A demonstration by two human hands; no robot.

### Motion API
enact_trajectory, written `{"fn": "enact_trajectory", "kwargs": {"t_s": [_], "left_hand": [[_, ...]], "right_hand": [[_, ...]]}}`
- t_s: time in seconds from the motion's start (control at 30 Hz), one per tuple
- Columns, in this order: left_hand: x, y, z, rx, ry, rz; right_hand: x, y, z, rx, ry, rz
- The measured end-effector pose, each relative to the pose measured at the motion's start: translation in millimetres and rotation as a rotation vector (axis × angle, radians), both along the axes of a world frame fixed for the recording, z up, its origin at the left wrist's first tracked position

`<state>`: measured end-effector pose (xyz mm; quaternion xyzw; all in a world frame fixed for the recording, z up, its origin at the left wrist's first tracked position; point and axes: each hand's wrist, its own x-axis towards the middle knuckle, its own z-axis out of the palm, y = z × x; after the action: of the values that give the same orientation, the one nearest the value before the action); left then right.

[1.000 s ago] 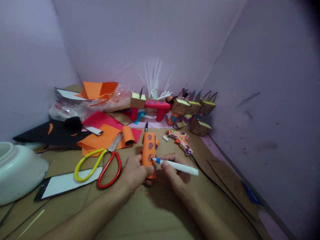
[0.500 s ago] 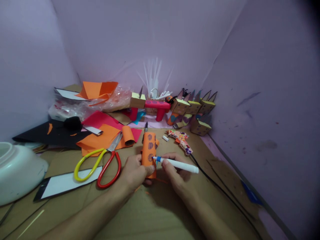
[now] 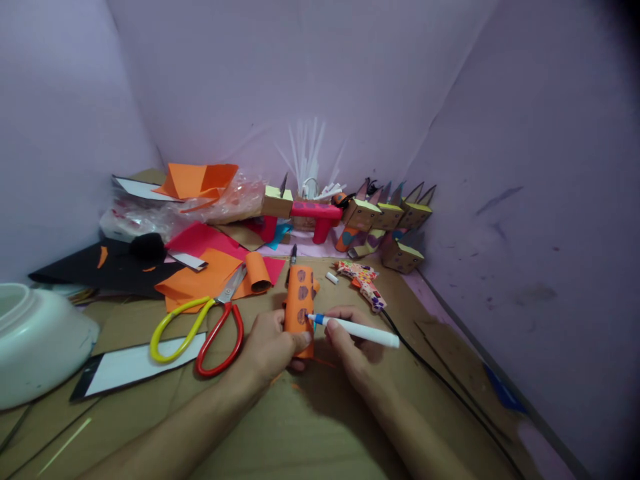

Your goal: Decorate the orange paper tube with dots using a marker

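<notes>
My left hand is closed around the lower part of an orange paper tube with several dark round spots on it. My right hand grips a white marker with a blue collar, its tip against the lowest visible spot. Left of my left hand lie large scissors with one yellow and one red handle, blades pointing away. A small white marker cap rests beyond the tube, to its right. Behind the tube a dark pen is partly hidden.
A patterned glue gun with a black cord lies at right. At the back stand a pink tube animal and several cardboard heads. Orange paper, a short orange tube and a white pot are at left.
The view has shifted very slightly. Both hands keep their hold, and the marker tip stays on the same spot of the tube.
</notes>
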<state>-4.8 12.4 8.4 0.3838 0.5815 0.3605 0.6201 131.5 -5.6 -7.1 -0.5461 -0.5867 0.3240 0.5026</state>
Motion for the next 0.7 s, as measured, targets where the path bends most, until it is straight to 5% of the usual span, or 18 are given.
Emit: {"fn": "enact_trajectory", "kwargs": {"t_s": [0.7], "left_hand": [[0.9, -1.0, 1.9, -0.01, -0.02, 0.03]], "right_hand": [[4.0, 3.9, -3.0, 0.016, 0.005, 0.0]]}}
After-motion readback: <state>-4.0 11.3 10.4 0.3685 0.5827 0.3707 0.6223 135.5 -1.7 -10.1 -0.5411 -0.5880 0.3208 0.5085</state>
